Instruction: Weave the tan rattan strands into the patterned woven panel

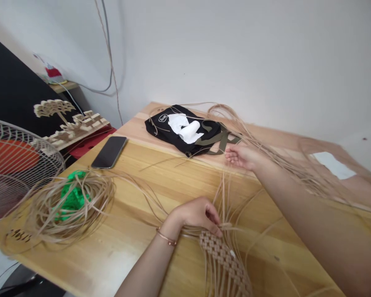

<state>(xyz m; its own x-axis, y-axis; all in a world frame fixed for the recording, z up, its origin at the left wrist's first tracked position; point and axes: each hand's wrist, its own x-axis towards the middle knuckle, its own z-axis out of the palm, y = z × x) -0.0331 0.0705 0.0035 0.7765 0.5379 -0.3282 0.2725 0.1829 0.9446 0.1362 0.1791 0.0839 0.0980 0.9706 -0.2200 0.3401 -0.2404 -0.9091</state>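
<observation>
A woven band of tan strips (224,258) lies at the lower middle of the wooden table, with loose strands spreading from its edges. At its upper end my left hand (200,214) is closed, thumb and fingers pinching the strands where the weave ends. A bracelet is on that wrist. Farther up and to the right, my right hand (239,156) is raised near the bag's strap, its fingers curled together around what looks like a thin strand. Several strips stand up from the weave below it.
A coil of strips with green wrapping (74,196) and a phone (109,152) lie at left. Behind are a black bag (167,128) with white tissue (187,128) and a long strip bundle (266,154). A fan (15,165) stands at the left edge.
</observation>
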